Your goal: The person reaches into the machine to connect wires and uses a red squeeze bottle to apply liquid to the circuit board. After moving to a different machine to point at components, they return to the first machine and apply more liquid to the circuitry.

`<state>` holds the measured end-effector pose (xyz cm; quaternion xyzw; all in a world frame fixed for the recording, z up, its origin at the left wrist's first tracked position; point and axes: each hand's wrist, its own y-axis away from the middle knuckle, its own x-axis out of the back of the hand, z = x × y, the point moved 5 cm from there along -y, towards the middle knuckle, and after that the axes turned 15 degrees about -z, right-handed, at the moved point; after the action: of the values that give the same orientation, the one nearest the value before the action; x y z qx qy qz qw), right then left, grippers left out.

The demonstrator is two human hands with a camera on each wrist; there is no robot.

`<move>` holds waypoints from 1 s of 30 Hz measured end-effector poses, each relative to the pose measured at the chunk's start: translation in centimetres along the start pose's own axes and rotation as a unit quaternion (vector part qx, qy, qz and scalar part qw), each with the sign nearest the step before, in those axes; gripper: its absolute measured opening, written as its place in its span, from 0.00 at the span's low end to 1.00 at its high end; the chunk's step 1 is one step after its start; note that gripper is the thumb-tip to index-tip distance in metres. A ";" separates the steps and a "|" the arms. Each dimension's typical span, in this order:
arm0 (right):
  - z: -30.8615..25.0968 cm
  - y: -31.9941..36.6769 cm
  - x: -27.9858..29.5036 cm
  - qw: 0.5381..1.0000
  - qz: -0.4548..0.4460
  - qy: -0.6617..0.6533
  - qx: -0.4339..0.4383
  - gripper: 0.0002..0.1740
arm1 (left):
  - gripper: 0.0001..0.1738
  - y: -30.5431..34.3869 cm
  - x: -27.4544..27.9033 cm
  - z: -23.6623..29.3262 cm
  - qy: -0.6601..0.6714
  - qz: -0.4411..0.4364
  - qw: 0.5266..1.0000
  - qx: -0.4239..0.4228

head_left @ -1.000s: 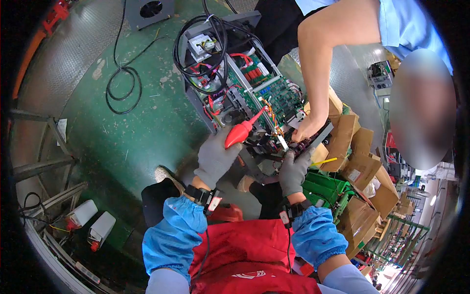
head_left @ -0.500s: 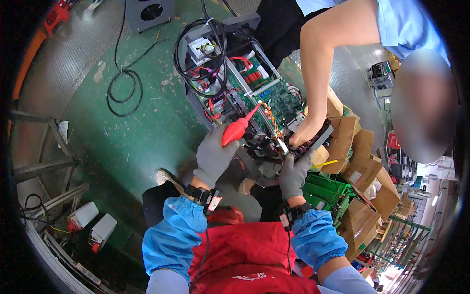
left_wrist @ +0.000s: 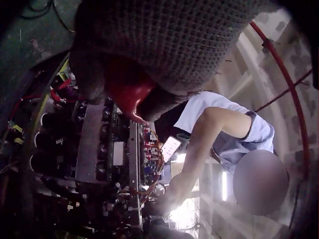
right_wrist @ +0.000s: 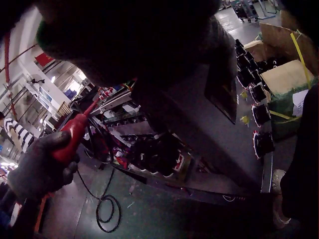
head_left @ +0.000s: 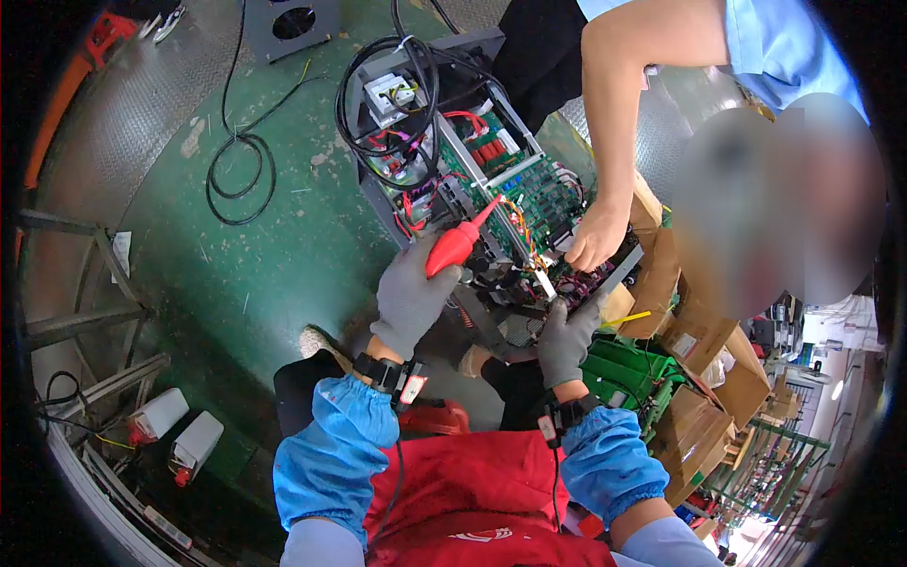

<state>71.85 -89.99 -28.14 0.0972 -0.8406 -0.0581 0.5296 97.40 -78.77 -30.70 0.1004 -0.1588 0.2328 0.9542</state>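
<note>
In my gloved left hand [head_left: 413, 295] I grip a red squeeze bottle [head_left: 452, 249], its tapered nozzle slanting up over the edge of a green circuit board [head_left: 534, 203]. The board lies inside an opened grey machine chassis [head_left: 378, 213] full of wiring. My gloved right hand [head_left: 567, 342] holds the near end of a grey metal panel [head_left: 619, 272] at the chassis's right side. In the right wrist view the bottle [right_wrist: 75, 134] shows in my left fist, while my right hand [right_wrist: 134, 45] is mostly dark. Orange and yellow wires [head_left: 520, 227] run beside the nozzle tip.
Another person's bare hand [head_left: 597, 238] is over the chassis's right end, close to my right hand. A coiled black cable [head_left: 387, 113] lies on top. Cardboard boxes [head_left: 694, 340] and a green container [head_left: 628, 373] stand at the right. Another cable [head_left: 241, 180] loops on the green floor.
The other person's hand has lifted away from the panel side and moved up. My left hand has shifted slightly left and up with the bottle. My right hand stays in place.
</note>
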 end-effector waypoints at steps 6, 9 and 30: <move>0.1 0.0 -0.1 1.000 0.004 0.002 -0.005 0.46 | 0.28 0.1 0.2 -0.1 0.003 -0.011 1.000 0.005; -0.5 0.1 0.2 1.000 -0.007 -0.001 -0.022 0.47 | 0.26 1.1 0.2 -0.7 -0.077 -0.042 0.996 0.035; 5.2 15.6 10.7 0.733 -0.351 -0.582 0.043 0.38 | 0.26 17.0 -14.9 16.7 0.445 -0.323 0.814 0.188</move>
<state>61.12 -77.23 -17.84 0.3548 -0.8925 -0.2489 -0.1252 72.48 -74.53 -18.39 0.2090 0.3712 -0.0444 0.9037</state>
